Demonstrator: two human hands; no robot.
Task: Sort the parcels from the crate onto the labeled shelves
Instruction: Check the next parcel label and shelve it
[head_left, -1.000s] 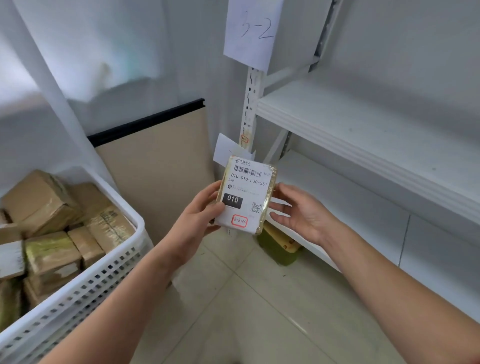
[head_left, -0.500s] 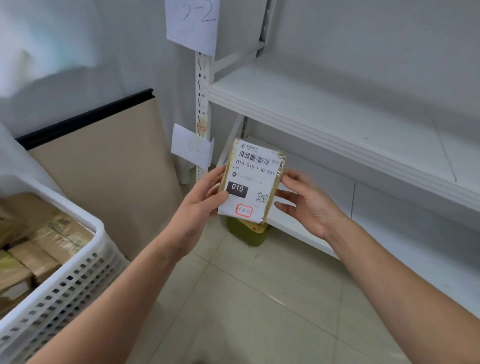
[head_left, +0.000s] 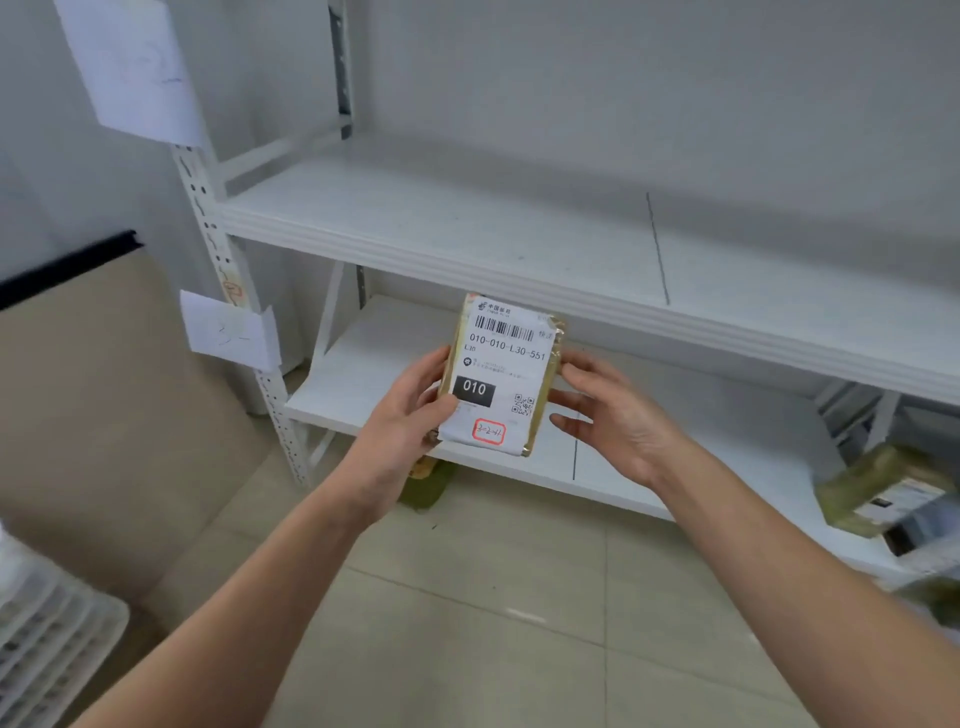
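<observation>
The left hand (head_left: 402, 415) has its fingers closed on the left edge of a small parcel (head_left: 501, 376), thumb pressed across the front near the black "010" patch and the other fingers hidden behind it. The right hand (head_left: 615, 415) is beside the parcel's right edge with its fingers (head_left: 569, 400) spread and loosely curled; the upper fingertips meet the edge, the lower ones stand just clear, so it steadies the parcel more than it grips it. The parcel is held upright, its white shipping label (head_left: 498, 364) facing the camera: barcode at the top, the code 010-010-L30-551 beneath, a QR square, and a red-outlined handwritten tag (head_left: 489, 432) at the bottom.

Both forearms are bare and reach forward and up from the lower corners, converging on the parcel at mid-frame.

The parcel hangs in the air in front of the lower shelf (head_left: 363, 364) of a white metal rack, just under the front lip of the upper shelf (head_left: 467, 234). Paper labels (head_left: 228, 330) hang on the rack's left post (head_left: 208, 208). Another parcel (head_left: 883, 491) lies at the right end of the lower shelf. A corner of the white crate (head_left: 47, 639) shows at the lower left, on the tiled floor (head_left: 493, 623).
</observation>
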